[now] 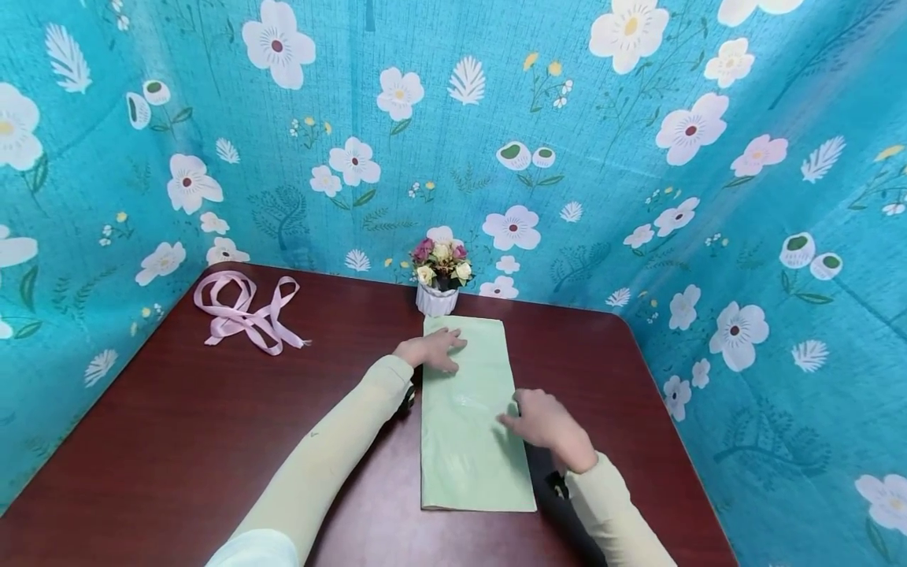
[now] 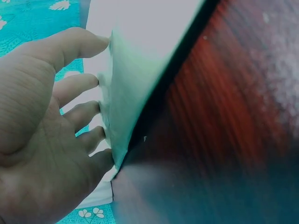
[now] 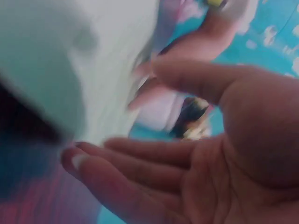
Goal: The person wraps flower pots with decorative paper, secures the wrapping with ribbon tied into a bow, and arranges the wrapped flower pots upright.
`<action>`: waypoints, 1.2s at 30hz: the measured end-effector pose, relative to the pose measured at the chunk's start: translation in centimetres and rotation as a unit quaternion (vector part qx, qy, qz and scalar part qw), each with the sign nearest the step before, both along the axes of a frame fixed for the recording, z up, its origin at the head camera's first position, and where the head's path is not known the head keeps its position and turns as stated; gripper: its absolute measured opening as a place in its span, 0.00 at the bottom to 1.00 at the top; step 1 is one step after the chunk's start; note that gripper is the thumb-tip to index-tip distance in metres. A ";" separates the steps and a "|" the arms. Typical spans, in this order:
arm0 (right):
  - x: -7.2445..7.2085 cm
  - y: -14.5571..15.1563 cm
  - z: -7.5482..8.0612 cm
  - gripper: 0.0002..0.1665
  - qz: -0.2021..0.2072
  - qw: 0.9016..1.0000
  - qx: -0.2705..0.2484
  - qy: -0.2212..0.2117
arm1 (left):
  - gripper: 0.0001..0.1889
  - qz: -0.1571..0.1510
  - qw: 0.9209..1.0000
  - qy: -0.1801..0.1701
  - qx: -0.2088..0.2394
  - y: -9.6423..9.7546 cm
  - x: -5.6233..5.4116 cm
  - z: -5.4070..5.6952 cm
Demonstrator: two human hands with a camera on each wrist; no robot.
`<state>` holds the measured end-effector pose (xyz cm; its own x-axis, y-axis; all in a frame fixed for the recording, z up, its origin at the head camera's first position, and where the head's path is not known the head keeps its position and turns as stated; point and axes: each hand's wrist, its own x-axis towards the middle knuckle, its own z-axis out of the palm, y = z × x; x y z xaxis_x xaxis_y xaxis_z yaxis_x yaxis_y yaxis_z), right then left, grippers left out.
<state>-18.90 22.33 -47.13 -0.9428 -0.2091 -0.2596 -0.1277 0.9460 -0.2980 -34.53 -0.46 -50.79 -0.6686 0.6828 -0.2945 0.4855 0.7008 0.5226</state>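
Observation:
A long rectangle of pale green wrapping paper (image 1: 471,449), folded in layers, lies flat on the dark red table. On its upper left part rests my left hand (image 1: 437,350), fingers spread. The left wrist view shows those fingertips (image 2: 103,133) touching the paper's surface. My right hand (image 1: 544,421) is at the paper's right edge, thumb and fingers apart over the border. Blurred in the right wrist view, the right hand (image 3: 201,154) has its fingers loosely bent with nothing between them, the green sheet (image 3: 112,60) just beyond the fingertips.
A white pot of artificial flowers (image 1: 437,301) stands right behind the paper's far end. Loops of pink ribbon (image 1: 244,319) lie at the table's back left. Blue flowered cloth (image 1: 425,181) hangs along the back and both sides of the table (image 1: 340,315).

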 end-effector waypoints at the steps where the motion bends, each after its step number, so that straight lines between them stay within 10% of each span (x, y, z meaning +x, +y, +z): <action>1: -0.6 0.4 -0.3 0.20 -0.022 1.000 -0.001 0.004 | 0.34 0.001 1.000 0.003 0.000 0.0 0.0 0.0; 7: -2.4 1.4 -1.5 0.31 -0.085 0.996 -0.013 -0.016 | 0.33 0.007 1.000 -0.011 0.002 0.0 0.4 0.3; 17: -2.6 1.9 -2.9 0.33 -0.068 0.996 -0.056 -0.024 | 0.33 0.011 1.000 -0.006 0.009 0.2 0.5 0.0; 36: -1.5 0.4 -0.3 0.27 -0.007 0.983 -0.163 0.084 | 0.29 0.001 0.999 0.047 0.016 0.0 0.7 -0.6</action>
